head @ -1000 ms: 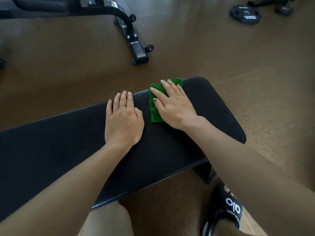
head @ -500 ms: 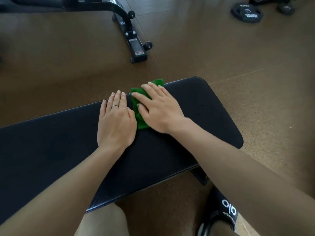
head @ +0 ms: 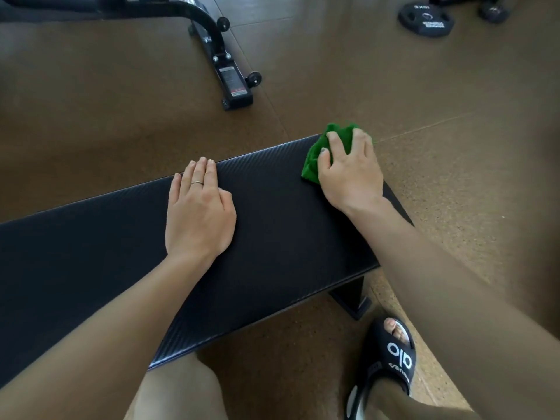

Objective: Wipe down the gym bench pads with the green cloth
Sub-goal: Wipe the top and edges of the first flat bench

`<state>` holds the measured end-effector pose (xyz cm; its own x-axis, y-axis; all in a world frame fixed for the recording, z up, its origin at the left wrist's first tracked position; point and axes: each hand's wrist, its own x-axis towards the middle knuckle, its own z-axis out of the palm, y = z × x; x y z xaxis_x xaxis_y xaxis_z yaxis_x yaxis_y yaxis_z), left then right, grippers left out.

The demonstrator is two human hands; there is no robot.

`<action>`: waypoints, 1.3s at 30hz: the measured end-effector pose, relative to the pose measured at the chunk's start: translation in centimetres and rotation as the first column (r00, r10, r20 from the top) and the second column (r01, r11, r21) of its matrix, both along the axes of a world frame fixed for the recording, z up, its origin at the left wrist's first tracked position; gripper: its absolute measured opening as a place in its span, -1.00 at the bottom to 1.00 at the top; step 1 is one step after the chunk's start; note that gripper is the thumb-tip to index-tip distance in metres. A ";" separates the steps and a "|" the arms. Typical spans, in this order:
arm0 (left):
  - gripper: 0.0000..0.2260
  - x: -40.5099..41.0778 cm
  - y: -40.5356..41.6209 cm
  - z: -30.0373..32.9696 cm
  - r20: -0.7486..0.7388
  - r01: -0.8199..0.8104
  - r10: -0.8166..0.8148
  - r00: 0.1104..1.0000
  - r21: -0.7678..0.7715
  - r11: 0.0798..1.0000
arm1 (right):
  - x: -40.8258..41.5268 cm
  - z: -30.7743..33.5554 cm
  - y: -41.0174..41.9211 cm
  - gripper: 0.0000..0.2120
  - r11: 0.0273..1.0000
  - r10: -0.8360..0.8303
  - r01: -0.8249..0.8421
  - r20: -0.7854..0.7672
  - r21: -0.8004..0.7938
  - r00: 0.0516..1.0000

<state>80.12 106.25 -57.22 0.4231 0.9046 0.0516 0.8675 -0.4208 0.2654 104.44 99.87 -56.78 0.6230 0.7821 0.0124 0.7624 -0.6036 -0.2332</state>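
Note:
A black padded gym bench (head: 272,225) runs across the view from the lower left to the right. The green cloth (head: 318,156) is bunched at the pad's far right corner, partly over the edge. My right hand (head: 348,171) presses on it, fingers curled into the cloth, hiding much of it. My left hand (head: 198,213) lies flat on the pad near its far edge, fingers together, a ring on one finger, holding nothing.
Brown cork-like floor surrounds the bench. The black frame and foot of another bench (head: 224,65) stand at the top left. A black weight plate (head: 425,18) lies at the top right. My foot in a black slide sandal (head: 391,359) is by the bench leg (head: 351,298).
My right hand slid the cloth left toward my left hand, then swept it right to the pad's far right corner, where it bunched up. My left hand stayed flat on the pad.

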 end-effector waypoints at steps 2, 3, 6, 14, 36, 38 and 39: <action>-0.48 0.1 -0.1 0.0 -0.013 0.005 -0.005 1.000 -0.002 1.000 | -2.0 0.2 -2.7 -0.46 0.997 -0.072 0.072 0.010 -0.019 0.997; -0.48 0.1 -0.2 0.0 -0.019 0.006 -0.006 1.000 -0.004 1.000 | -3.3 0.3 -4.4 -0.46 0.996 -0.091 0.092 0.022 -0.023 0.996; -0.48 0.1 -0.2 0.0 -0.027 0.003 -0.003 1.000 -0.003 1.000 | -7.6 0.9 -9.3 -0.46 0.998 -0.060 0.062 0.075 -0.025 0.995; -0.47 0.1 0.2 -0.1 -0.039 0.007 -0.006 0.999 0.013 1.000 | -5.1 1.4 -1.4 -0.42 0.988 0.077 -0.071 0.041 -0.136 0.996; -0.48 0.2 0.0 -0.3 -0.015 -0.001 0.002 1.000 0.023 1.000 | 0.1 1.5 -7.5 -0.45 0.982 -0.185 0.178 -0.111 -0.067 0.976; -0.48 0.2 -0.1 -0.1 -0.013 -0.002 0.002 1.000 0.018 1.000 | -1.6 1.3 -11.0 -0.46 0.975 -0.217 0.214 -0.067 -0.054 0.974; -0.48 0.2 -0.2 -0.1 -0.014 -0.003 0.003 1.000 0.019 1.000 | -2.6 1.1 -12.4 -0.47 0.971 -0.239 0.238 -0.037 -0.023 0.970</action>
